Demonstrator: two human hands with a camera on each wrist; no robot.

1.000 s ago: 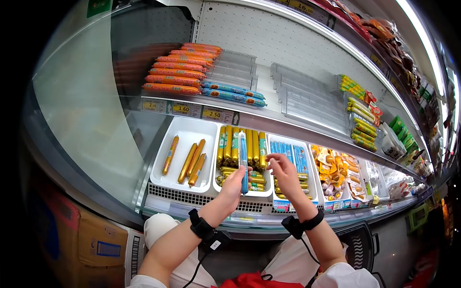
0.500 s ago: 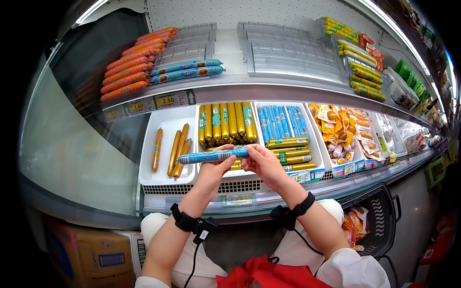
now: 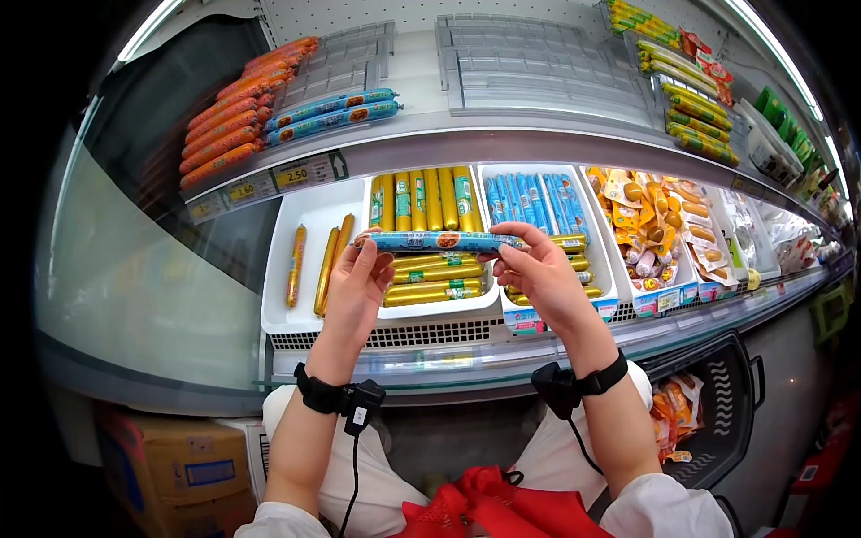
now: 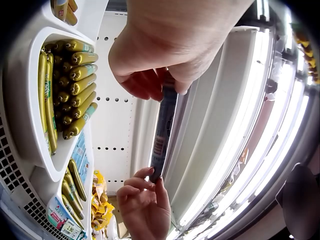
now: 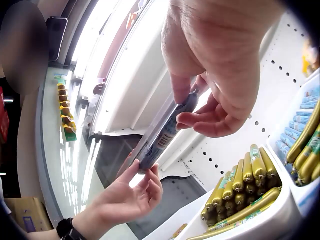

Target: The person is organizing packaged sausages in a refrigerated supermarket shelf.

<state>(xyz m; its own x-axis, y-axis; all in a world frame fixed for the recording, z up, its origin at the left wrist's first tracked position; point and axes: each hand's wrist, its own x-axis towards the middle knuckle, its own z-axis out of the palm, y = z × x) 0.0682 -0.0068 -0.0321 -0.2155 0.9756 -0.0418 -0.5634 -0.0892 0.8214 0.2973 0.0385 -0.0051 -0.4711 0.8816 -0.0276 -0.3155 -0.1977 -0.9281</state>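
Note:
A blue-wrapped sausage [image 3: 439, 241] is held level between both hands, its printed side up in the head view. My left hand [image 3: 356, 289] pinches its left end between thumb and fingers. At the other end, my right hand [image 3: 543, 273] grips the tip with thumb and fingertips. Both wrist views show the same sausage [image 4: 163, 132] stretched between the two hands. Behind and below it stands a white bin [image 3: 387, 314] of gold-wrapped sausages [image 3: 434, 199]. Further right, blue-wrapped sausages [image 3: 535, 202] fill the back of another bin, with gold ones in front.
A bin [image 3: 285, 321] at the left holds a few orange-brown sausages. On the shelf above lie orange sausages [image 3: 224, 134] and two blue ones [image 3: 334, 118]. Bins of yellow-packed snacks [image 3: 647, 229] stand at right. A dark basket [image 3: 728, 408] with packets sits on the floor.
The blue sausage has turned from upright in the left hand to level. The right hand has come over and grips its right end, and the left hand has shifted to the left end.

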